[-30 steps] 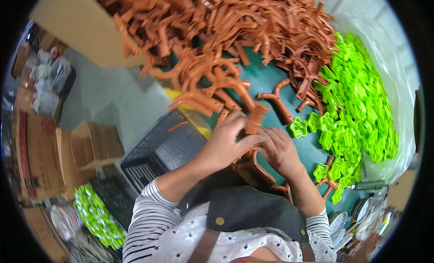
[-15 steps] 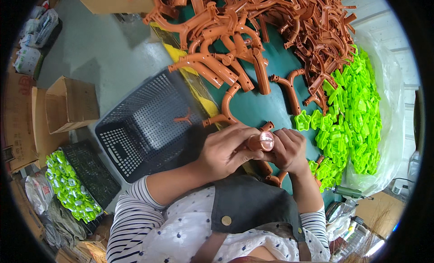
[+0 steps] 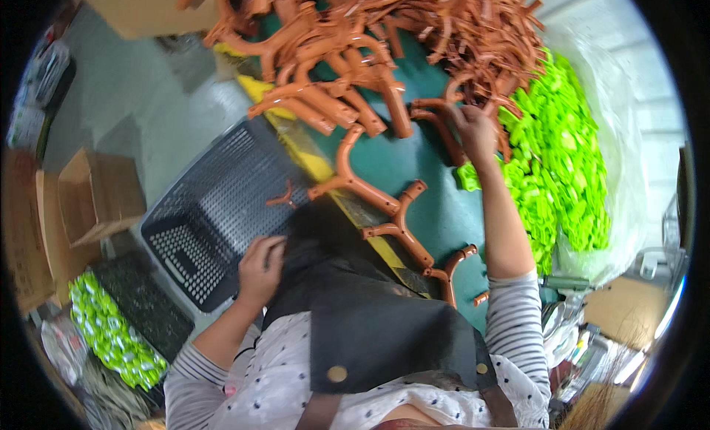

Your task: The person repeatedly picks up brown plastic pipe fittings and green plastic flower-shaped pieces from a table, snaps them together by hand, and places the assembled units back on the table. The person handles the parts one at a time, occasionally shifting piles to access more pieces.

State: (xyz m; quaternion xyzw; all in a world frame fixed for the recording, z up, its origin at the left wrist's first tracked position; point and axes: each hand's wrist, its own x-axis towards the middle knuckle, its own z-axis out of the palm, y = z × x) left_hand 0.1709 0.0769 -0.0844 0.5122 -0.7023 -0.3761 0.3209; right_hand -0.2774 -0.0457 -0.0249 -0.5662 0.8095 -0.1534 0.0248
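**A:** What do we meet first, starting from the left?

**B:** A cardboard box (image 3: 96,193) on the floor, and below it a bag of bright green clips (image 3: 111,334). Next comes a black plastic basket (image 3: 214,208) with a perforated floor. One small orange piece (image 3: 282,197) lies inside it.

**A:** And the hands? Half a second ago we saw both pressed together at the chest around an orange part.

**B:** They have split. The left hand (image 3: 260,271) has dropped to the near corner of the basket, beside the black apron (image 3: 370,312). Its fingers are loosely curled. We cannot tell whether it holds anything. We also cannot tell where that earlier part went.

**A:** So the joined grip is over. What lies in the middle?

**B:** Several branched orange tubes (image 3: 392,215) lie on the teal table (image 3: 444,208), strung along its yellow front edge.

**A:** And further right?

**B:** The right hand (image 3: 473,130) has stretched out with the arm nearly straight. It is at the near edge of the orange heap (image 3: 384,45). Its fingers are bent down onto a curved orange tube (image 3: 444,145), touching it. We judge the grasp not yet fully closed.

**A:** How does that tube lie?

**B:** Flat on the table. Its long axis runs diagonally, from the far left towards the near right. The hooked end points away into the heap. The other end is hidden under the palm.

**A:** And past the hand?

**B:** A heap of green clips (image 3: 569,149) on a clear plastic sheet (image 3: 629,97), just beside the wrist.
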